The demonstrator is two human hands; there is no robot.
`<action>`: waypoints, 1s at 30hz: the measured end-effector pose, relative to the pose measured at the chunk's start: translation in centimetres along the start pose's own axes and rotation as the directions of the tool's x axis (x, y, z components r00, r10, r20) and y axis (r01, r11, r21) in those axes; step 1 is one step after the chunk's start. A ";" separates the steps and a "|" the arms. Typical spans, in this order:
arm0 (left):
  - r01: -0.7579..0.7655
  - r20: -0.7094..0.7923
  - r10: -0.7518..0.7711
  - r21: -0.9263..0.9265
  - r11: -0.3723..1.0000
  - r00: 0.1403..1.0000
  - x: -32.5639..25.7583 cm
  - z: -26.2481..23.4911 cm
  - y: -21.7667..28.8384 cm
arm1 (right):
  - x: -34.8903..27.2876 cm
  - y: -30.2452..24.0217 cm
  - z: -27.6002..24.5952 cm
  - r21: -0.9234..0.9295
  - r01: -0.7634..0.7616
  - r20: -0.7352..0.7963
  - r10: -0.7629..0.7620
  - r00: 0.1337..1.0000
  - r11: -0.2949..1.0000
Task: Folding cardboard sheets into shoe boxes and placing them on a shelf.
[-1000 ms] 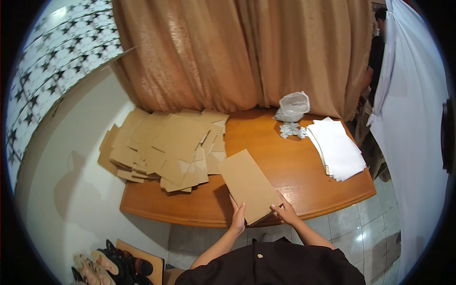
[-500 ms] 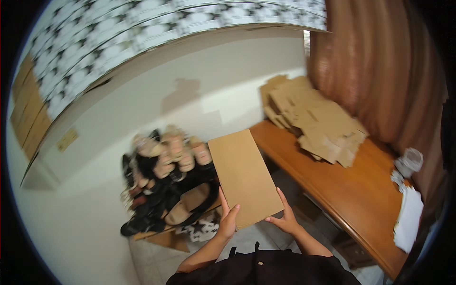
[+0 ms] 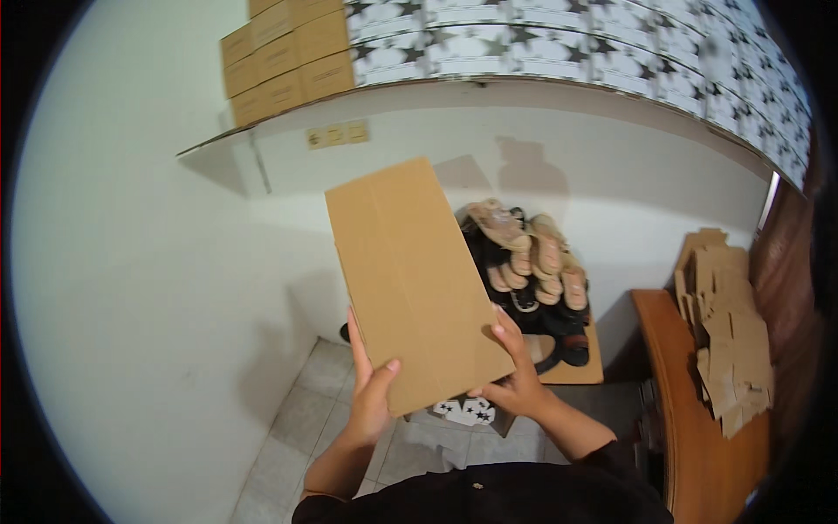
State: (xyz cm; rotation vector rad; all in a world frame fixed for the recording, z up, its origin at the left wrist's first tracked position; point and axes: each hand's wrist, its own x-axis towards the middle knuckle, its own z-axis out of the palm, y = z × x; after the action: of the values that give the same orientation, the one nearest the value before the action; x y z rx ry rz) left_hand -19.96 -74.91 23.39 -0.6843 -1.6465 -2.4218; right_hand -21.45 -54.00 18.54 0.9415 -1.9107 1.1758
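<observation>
As the desk (image 3: 656, 323) slides to the right of my view, the brown box (image 3: 415, 279) stays firmly held

In the head view, the only feed I have, the scene has swung leftward over the last second. The desk and its heap of flattened cardboard (image 3: 733, 341) have gone from the middle to the right side, while the piled shoes (image 3: 546, 249) and the shelf (image 3: 206, 144) now stand ahead of me. The box travels with the turn, so I judge this to be carrying, the box no longer over the desk.

I see it held up in front of the body, touching neither desk nor shoes. The left hand (image 3: 374, 393) grips its near left side, thumb over the upper face; the right hand (image 3: 519, 384) clasps the near right corner. Neither grip looks loose to me.

The box itself is plain and oblong, its far end leaning to the left. Its upper face looks flat and undented, with a faint line running lengthwise. The underside is hidden, and I cannot tell whether anything is inside.
</observation>
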 end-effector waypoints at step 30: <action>-0.573 -0.037 0.697 0.540 0.617 0.716 29.4 -31.0 19.5 | 46.9 7.7 28.8 0.249 0.599 -0.231 -0.554 0.800 0.761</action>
State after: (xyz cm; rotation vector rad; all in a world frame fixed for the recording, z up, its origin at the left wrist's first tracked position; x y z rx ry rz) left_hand -48.13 -106.58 43.44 -0.6900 -1.4741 -1.4232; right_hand -56.44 -88.35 44.68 1.4484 -1.1842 1.1287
